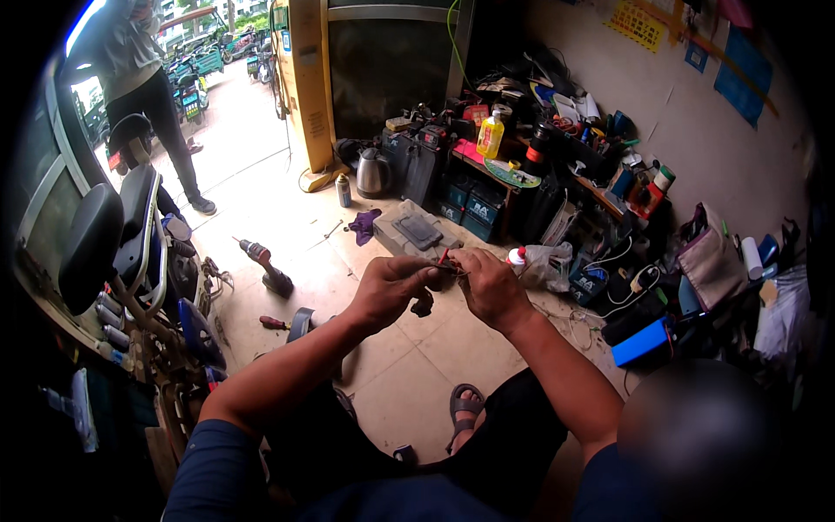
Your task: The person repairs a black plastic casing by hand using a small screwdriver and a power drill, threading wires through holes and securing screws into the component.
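My left hand (393,287) and my right hand (489,287) meet in front of me, above the tiled floor. Between their fingertips is a small dark part (450,267), too small to name. A thin red piece (444,255) sticks up from it beside my right fingertips. Below my left fingers hangs a dark, crumpled-looking piece (423,304); whether it joins the part above, I cannot tell. Both hands are closed in a pinch. Just beyond them, on the floor, lies a grey case (409,228).
A cordless drill (263,264), a screwdriver (275,323) and a purple cloth (364,226) lie on the floor. An electric scooter (143,235) stands at left, a person (148,96) behind it. Cluttered shelves (600,187) line the right wall; a kettle (374,172) stands farther off.
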### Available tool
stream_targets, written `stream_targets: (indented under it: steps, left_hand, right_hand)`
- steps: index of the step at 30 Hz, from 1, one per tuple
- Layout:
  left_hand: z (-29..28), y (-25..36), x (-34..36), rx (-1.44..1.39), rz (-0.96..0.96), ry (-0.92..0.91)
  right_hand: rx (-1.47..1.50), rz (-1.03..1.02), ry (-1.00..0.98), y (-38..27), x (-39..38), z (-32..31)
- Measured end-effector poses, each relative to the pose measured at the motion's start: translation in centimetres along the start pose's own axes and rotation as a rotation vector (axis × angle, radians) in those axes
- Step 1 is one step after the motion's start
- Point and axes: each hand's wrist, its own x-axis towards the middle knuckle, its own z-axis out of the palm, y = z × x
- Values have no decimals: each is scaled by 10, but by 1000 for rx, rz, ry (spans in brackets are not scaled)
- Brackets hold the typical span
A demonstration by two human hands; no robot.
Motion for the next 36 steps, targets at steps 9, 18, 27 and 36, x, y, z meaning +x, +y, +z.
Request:
stream_targets:
  steps: [9,18,27,36]
  left_hand:
    - [4,2,1,40,-13,25]
    - [13,6,3,427,231,36]
    - [28,4,29,631,292,350]
    - [19,-6,52,558,149,412]
  right_hand:
    - [-105,-21,-21,4,-1,-3]
    - [-150,75,9,-4,1,0]
    - [-81,153,53,-4,17,-5]
    - [-86,550,-104,-16,22,16]
